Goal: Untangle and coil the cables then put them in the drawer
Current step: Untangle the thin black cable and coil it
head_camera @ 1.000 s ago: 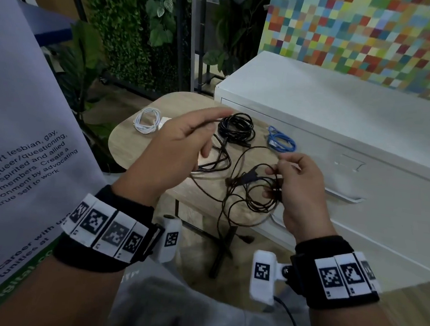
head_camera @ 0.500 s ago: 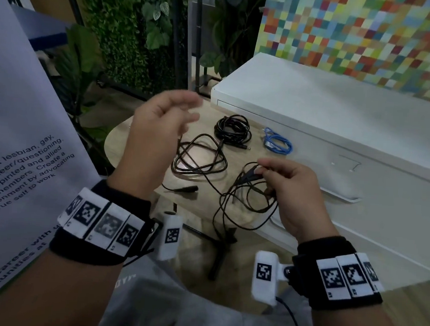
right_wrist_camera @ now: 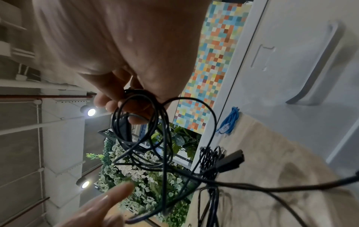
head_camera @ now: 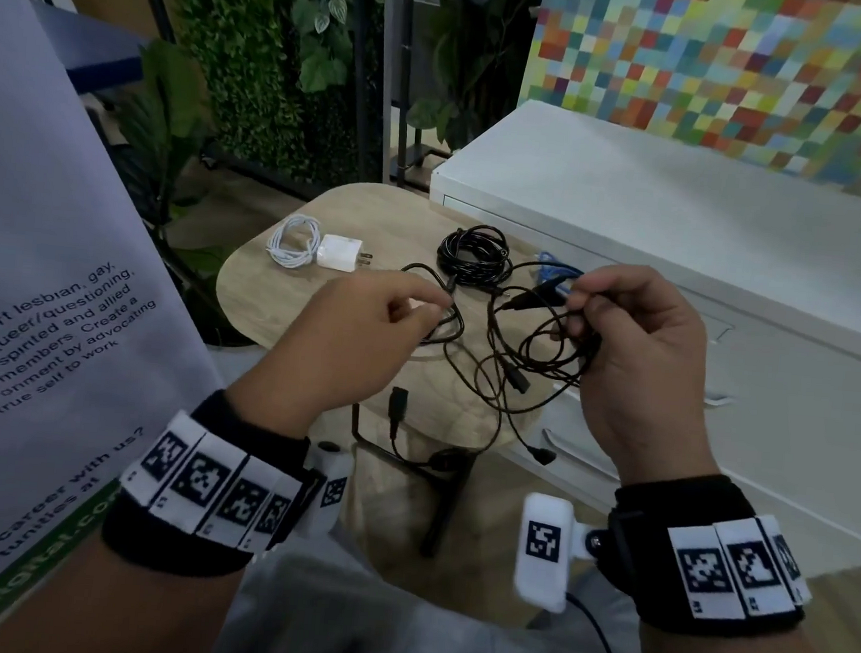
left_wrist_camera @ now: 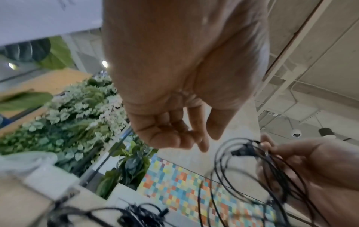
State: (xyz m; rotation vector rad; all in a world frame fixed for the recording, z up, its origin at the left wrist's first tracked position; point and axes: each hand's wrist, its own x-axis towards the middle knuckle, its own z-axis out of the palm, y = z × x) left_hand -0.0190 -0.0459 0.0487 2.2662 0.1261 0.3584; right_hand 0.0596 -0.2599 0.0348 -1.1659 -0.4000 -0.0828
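My right hand (head_camera: 582,307) grips a loose tangle of thin black cable (head_camera: 535,345) above the round wooden table (head_camera: 275,309). Its loops hang from my fingers (right_wrist_camera: 126,107), and two plug ends (head_camera: 398,401) dangle past the table's front edge. Just left of the tangle, my left hand (head_camera: 419,312) hovers with the index finger (right_wrist_camera: 116,193) stretched toward the loops; the left wrist view shows nothing in it (left_wrist_camera: 194,138). Another loose black cable (head_camera: 443,330) lies on the table under that hand. The white drawer cabinet (head_camera: 773,394) stands to the right, drawers shut.
On the table's far side lie a coiled black cable (head_camera: 472,257), a blue cable (head_camera: 559,265) partly behind my right hand, and a white cable (head_camera: 294,246) with its charger (head_camera: 340,253). A printed banner (head_camera: 60,297) stands close on the left. Plants fill the background.
My left hand has come down from a raised position and moved right, toward the tangle. My right hand has lifted the loops a little higher.
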